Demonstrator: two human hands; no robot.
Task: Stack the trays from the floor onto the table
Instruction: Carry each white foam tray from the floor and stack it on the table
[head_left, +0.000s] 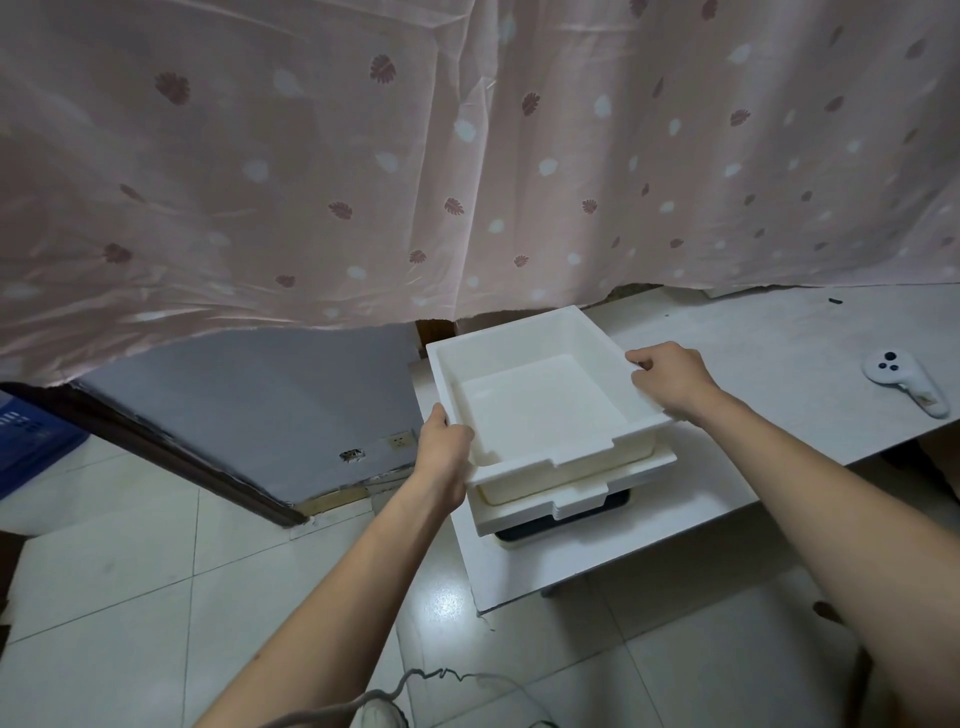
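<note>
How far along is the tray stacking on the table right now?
Done: a stack of trays already sits on the table. In hand: the left hand and right hand grip the top white tray by its side rims, above that stack. Left: seating it fully; no floor trays are in view.

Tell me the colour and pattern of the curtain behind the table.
Pale pink curtain with dark reddish leaf prints and white blotches, seen in the head view.
</note>
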